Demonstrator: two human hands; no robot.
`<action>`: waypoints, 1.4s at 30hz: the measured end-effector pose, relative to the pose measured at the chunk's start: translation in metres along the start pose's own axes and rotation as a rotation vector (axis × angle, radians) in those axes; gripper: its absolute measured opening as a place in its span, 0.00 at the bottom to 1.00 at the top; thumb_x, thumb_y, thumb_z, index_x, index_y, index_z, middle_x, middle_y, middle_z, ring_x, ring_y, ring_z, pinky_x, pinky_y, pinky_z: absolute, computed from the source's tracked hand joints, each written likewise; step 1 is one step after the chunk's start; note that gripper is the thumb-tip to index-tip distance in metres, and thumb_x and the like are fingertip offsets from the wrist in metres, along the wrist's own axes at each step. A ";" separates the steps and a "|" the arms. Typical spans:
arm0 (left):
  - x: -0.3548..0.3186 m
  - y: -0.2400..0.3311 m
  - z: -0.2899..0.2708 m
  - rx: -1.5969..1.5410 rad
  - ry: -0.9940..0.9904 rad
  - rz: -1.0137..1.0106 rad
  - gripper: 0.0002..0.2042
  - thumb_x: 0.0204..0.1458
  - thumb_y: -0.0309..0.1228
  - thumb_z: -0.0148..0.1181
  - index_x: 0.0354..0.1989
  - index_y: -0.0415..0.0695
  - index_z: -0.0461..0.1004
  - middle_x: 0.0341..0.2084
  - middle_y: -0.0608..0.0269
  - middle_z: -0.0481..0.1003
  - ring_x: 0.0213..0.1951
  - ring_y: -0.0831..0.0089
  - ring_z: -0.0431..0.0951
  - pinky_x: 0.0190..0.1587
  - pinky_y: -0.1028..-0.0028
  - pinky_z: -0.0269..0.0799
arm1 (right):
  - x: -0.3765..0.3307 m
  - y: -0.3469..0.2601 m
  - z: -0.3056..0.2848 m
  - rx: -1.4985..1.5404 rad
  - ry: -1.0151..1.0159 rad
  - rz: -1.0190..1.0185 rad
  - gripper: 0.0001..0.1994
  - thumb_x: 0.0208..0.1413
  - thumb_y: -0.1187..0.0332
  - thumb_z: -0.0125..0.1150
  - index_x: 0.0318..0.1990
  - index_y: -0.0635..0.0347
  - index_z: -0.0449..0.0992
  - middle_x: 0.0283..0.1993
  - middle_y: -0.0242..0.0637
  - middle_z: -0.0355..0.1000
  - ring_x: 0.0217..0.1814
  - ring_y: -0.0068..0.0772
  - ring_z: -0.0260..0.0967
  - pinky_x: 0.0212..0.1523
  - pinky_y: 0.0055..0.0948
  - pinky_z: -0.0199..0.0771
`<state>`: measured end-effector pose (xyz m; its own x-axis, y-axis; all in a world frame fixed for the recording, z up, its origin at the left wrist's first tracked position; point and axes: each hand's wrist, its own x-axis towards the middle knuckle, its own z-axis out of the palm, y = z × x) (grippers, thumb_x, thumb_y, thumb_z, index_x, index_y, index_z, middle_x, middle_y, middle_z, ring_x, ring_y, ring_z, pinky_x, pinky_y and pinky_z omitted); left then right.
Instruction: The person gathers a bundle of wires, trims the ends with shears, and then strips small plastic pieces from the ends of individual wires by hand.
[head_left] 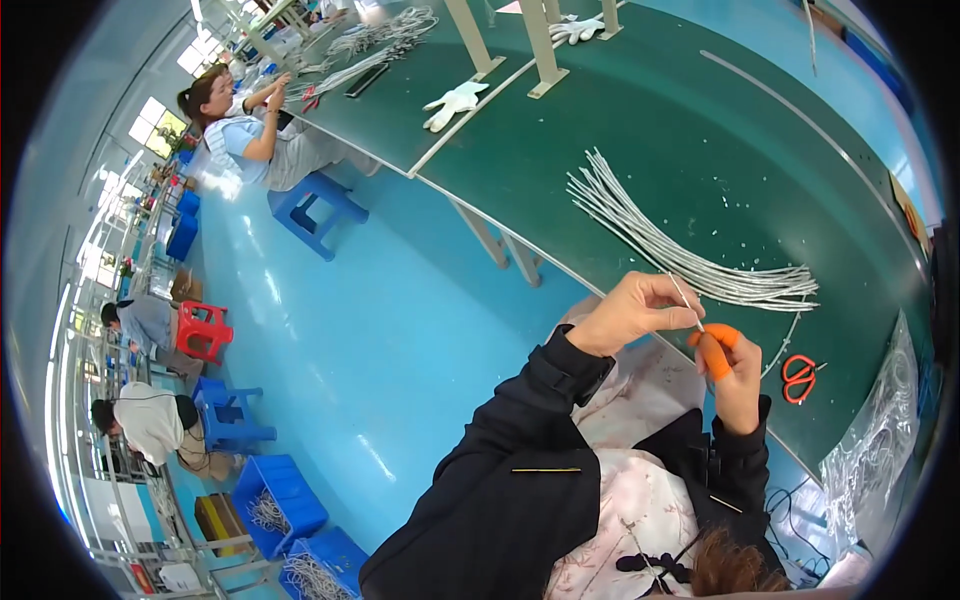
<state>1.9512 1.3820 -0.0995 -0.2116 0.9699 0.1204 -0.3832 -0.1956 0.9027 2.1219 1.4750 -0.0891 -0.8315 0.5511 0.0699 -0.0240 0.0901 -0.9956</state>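
Between my two hands is a thin grey-white cable point(684, 290). My left hand point(637, 312) pinches it between thumb and fingers. My right hand point(733, 366), with orange finger covers on its thumb and a finger, closes on the cable's lower part, close to the left fingertips. Both hands are over the front edge of the green table. Just beyond them lies a loose bundle of similar grey-white cables point(690, 262). Scissors with orange-red handles point(799, 380) rest on the table to the right of my right hand.
Small white scraps dot the green table point(640, 120). Two white gloves point(455, 105) point(578, 30) lie farther off by the table posts. A clear plastic bag point(880, 420) hangs at the right edge. Blue bins point(285, 495) with cables stand at lower left. Other people sit working at the left.
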 end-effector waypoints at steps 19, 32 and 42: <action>0.024 0.002 0.038 0.551 0.122 0.274 0.02 0.51 0.22 0.56 0.30 0.36 0.73 0.25 0.63 0.73 0.31 0.77 0.73 0.37 0.78 0.67 | 0.002 0.002 -0.018 0.008 0.161 -0.110 0.06 0.58 0.75 0.50 0.39 0.68 0.72 0.25 0.29 0.68 0.24 0.15 0.61 0.25 0.15 0.58; 0.045 0.012 0.031 0.293 0.249 0.185 0.05 0.46 0.22 0.61 0.32 0.36 0.74 0.35 0.61 0.75 0.38 0.74 0.73 0.43 0.75 0.67 | 0.019 0.000 -0.016 0.040 0.213 0.010 0.06 0.56 0.75 0.52 0.36 0.68 0.74 0.22 0.28 0.65 0.23 0.15 0.60 0.23 0.16 0.58; 0.031 0.003 0.000 0.121 0.094 0.004 0.05 0.49 0.20 0.59 0.34 0.33 0.75 0.34 0.55 0.76 0.38 0.73 0.75 0.42 0.76 0.69 | 0.021 -0.002 0.000 -0.210 0.210 -0.129 0.05 0.57 0.76 0.51 0.36 0.67 0.74 0.22 0.30 0.67 0.20 0.16 0.60 0.21 0.17 0.59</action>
<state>1.9439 1.4118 -0.0929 -0.2981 0.9503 0.0905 -0.2719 -0.1754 0.9462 2.1045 1.4861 -0.0858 -0.6957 0.6812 0.2282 0.0111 0.3279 -0.9447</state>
